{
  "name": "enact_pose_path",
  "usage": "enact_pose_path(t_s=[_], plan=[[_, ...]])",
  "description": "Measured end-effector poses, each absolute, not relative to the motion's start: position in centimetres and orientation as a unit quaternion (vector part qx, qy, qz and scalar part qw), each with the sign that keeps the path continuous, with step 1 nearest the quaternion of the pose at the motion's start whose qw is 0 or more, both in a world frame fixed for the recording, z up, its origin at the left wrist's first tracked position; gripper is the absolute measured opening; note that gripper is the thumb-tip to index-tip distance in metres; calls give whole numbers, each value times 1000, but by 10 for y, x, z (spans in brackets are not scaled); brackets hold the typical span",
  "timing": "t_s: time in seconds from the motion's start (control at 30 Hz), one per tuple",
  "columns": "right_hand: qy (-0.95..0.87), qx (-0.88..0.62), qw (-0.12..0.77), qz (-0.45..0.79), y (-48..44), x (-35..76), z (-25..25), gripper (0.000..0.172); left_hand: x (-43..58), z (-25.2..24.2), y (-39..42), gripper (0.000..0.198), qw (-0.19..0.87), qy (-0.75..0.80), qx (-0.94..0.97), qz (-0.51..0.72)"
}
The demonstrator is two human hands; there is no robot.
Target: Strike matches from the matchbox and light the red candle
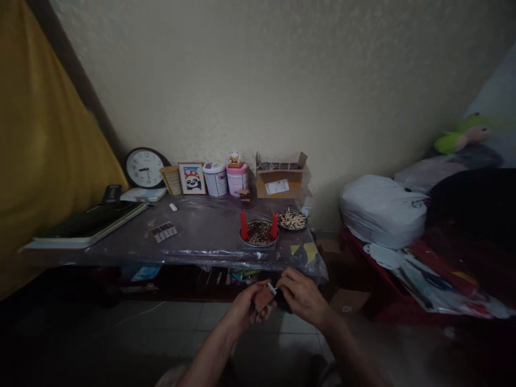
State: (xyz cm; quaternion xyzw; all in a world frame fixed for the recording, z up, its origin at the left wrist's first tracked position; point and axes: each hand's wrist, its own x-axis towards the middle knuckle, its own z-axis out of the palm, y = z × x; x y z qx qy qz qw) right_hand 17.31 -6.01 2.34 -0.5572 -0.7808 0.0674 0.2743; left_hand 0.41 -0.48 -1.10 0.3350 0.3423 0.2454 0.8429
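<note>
Over the floor, just in front of the table edge, my left hand [244, 307] is closed around a small brown matchbox [263, 299]. The box is tilted, and its pale inner tray shows at the upper right end. My right hand [301, 296] is in a pinch at that end, with a thin pale matchstick [277, 289] at its fingertips, mostly hidden. Beyond the hands stands a round dish [258, 246] holding dark and pale bits, with a red candle [244, 226] at its left and another red candle [274, 226] at its right. Neither shows a flame.
A second dish [292, 229] heaped with pale sticks stands behind right. Small boxes [165, 231] lie left on the plastic-covered table [209, 226]. Along the wall are a clock [145, 167], a picture, tubs and an open carton [279, 184]. White bags [382, 212] sit at right.
</note>
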Motion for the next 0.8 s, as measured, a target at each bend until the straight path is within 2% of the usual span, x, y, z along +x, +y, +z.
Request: enact_pose_path(t_s=[0.27, 0.47, 0.8], plan=[[-667, -585, 426, 177, -53, 174, 25, 18, 5, -3, -5, 48, 864, 301, 297, 273], [-573, -597, 480, 291, -53, 174, 25, 15, 3, 1, -8, 50, 860, 268, 303, 311], [-525, -557, 552, 329, -51, 168, 21, 23, 5, 5, -10, 50, 846, 277, 306, 338]])
